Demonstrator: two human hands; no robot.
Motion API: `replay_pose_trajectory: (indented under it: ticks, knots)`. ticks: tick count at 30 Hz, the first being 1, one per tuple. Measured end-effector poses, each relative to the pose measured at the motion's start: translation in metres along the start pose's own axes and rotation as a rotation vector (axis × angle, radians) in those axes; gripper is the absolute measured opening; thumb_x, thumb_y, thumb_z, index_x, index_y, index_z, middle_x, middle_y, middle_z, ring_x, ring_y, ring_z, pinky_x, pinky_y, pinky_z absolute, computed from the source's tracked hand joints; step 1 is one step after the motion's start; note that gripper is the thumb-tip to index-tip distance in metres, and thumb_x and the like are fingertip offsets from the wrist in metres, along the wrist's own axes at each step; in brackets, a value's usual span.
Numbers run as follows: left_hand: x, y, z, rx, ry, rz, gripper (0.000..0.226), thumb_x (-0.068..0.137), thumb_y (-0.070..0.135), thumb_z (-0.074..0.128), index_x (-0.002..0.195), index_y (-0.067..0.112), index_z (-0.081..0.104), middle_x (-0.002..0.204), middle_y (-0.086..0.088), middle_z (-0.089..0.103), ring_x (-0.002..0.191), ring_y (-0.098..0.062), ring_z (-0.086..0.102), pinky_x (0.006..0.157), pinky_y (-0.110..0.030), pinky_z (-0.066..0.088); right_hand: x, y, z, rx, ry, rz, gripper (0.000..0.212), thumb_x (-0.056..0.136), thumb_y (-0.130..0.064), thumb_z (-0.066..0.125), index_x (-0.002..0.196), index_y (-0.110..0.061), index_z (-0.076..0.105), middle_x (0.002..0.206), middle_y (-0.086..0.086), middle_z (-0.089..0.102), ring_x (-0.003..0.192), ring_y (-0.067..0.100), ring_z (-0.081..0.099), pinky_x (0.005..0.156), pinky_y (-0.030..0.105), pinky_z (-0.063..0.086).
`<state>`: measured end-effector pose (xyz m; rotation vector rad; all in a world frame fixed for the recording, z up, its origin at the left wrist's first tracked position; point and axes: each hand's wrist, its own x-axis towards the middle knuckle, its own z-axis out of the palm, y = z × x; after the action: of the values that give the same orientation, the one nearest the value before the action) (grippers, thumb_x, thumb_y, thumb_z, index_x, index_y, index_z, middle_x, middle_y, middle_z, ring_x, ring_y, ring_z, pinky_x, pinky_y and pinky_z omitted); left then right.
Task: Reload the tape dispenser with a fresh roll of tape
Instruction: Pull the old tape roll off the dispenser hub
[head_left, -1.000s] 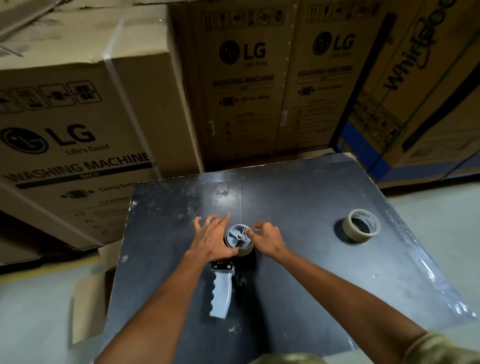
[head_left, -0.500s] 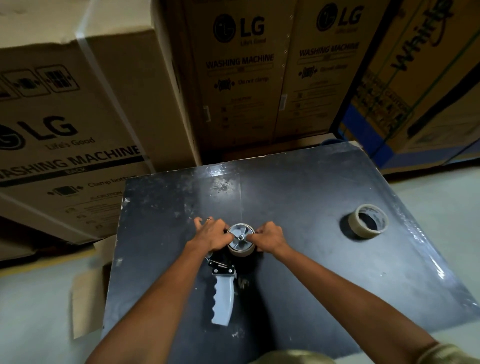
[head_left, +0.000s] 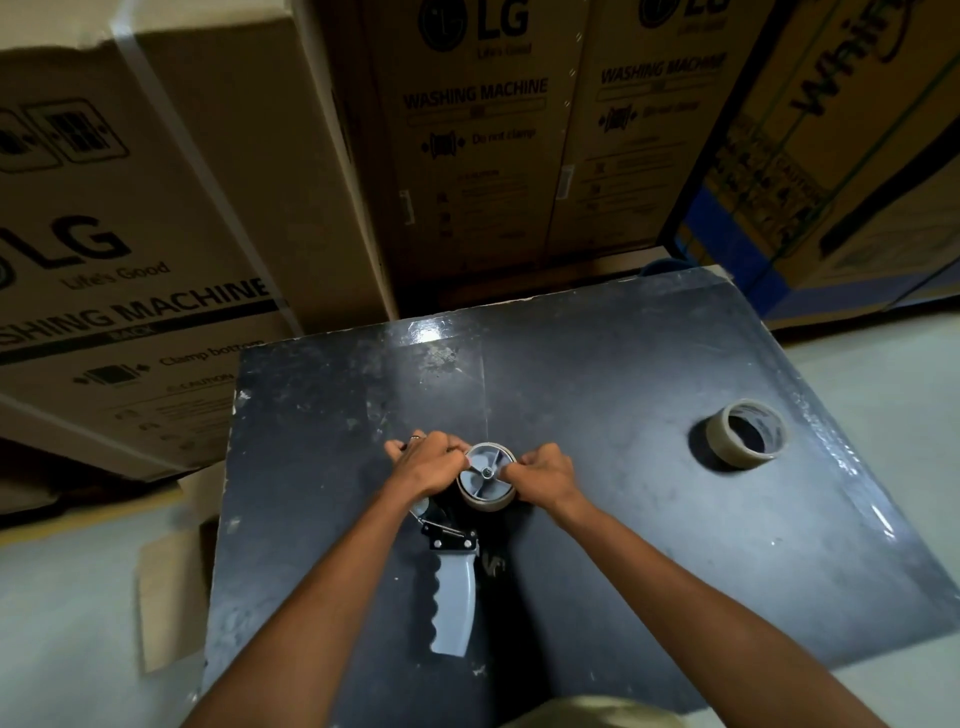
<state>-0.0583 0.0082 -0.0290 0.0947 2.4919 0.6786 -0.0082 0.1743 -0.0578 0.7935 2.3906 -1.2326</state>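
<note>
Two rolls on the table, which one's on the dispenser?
The roll between the hands, seated on the dispenser's grey hub just above the handle. The other roll lies alone toward the table's right edge, hollow core empty, untouched.

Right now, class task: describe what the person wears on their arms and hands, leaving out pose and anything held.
Both forearms are bare. The left hand has a thin ring on one finger near the knuckles. The right hand shows no ring or watch that I can make out. No gloves. A pale khaki garment shows at the bottom edge, perhaps a sleeve.
</note>
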Motion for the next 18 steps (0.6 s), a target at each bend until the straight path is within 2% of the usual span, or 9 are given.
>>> replay_pose_trajectory:
  ticks: [3, 7, 10, 12, 14, 16, 18]
  knots:
    - [0.003, -0.003, -0.001, -0.044, -0.032, -0.031, 0.026, 0.086, 0.03, 0.061, 0.11, 0.039, 0.069, 0.116, 0.006, 0.066, 0.129, -0.014, 0.034, 0.09, -0.037, 0.017, 0.001, 0.001, 0.001, -0.002, 0.007, -0.015, 0.025, 0.072, -0.027, 0.073, 0.058, -0.011, 0.061, 0.058, 0.006, 0.044, 0.058, 0.015, 0.043, 0.051, 0.027, 0.035]
    - [0.004, -0.006, -0.004, -0.095, -0.085, -0.077, 0.02, 0.087, 0.032, 0.06, 0.106, 0.031, 0.052, 0.093, 0.007, 0.049, 0.115, -0.02, 0.035, 0.087, -0.035, 0.021, 0.0, -0.001, -0.001, 0.005, 0.005, -0.025, 0.024, 0.07, -0.027, 0.072, 0.057, -0.011, 0.06, 0.057, 0.005, 0.044, 0.057, 0.014, 0.042, 0.049, 0.027, 0.033]
    - [0.006, -0.01, -0.001, -0.106, -0.072, -0.077, 0.019, 0.086, 0.035, 0.06, 0.099, 0.03, 0.046, 0.095, 0.005, 0.048, 0.112, -0.022, 0.035, 0.084, -0.035, 0.022, -0.004, -0.004, -0.001, 0.023, 0.02, -0.031, 0.022, 0.06, -0.031, 0.066, 0.056, -0.011, 0.058, 0.055, 0.005, 0.044, 0.055, 0.015, 0.042, 0.05, 0.027, 0.035]
    - [0.005, -0.01, 0.001, -0.127, -0.026, -0.071, 0.017, 0.085, 0.034, 0.061, 0.089, 0.031, 0.045, 0.087, 0.008, 0.046, 0.109, -0.021, 0.037, 0.084, -0.034, 0.023, -0.007, -0.007, -0.001, 0.036, 0.028, -0.036, 0.021, 0.055, -0.033, 0.06, 0.052, -0.012, 0.054, 0.053, 0.004, 0.043, 0.054, 0.016, 0.041, 0.05, 0.027, 0.035]
    - [0.004, -0.009, 0.002, -0.129, 0.016, -0.055, 0.02, 0.085, 0.033, 0.063, 0.083, 0.031, 0.043, 0.08, 0.011, 0.045, 0.105, -0.019, 0.039, 0.085, -0.035, 0.023, -0.01, -0.008, -0.001, 0.032, 0.03, -0.032, 0.022, 0.056, -0.031, 0.06, 0.049, -0.013, 0.049, 0.05, 0.003, 0.041, 0.052, 0.016, 0.04, 0.049, 0.026, 0.034]
    - [0.002, -0.006, 0.002, -0.114, 0.052, -0.043, 0.019, 0.086, 0.033, 0.063, 0.086, 0.029, 0.044, 0.076, 0.012, 0.046, 0.101, -0.016, 0.039, 0.091, -0.036, 0.024, -0.01, -0.009, -0.001, 0.02, 0.039, -0.023, 0.028, 0.063, -0.026, 0.065, 0.048, -0.013, 0.044, 0.05, 0.0, 0.039, 0.051, 0.015, 0.037, 0.047, 0.026, 0.031]
    - [0.0, -0.005, 0.002, -0.107, 0.07, -0.042, 0.019, 0.085, 0.032, 0.064, 0.088, 0.026, 0.046, 0.079, 0.011, 0.049, 0.102, -0.017, 0.041, 0.099, -0.038, 0.026, -0.008, -0.009, 0.001, -0.001, 0.048, 0.002, 0.026, 0.063, -0.028, 0.066, 0.053, -0.014, 0.046, 0.057, 0.002, 0.045, 0.055, 0.016, 0.042, 0.049, 0.025, 0.034]
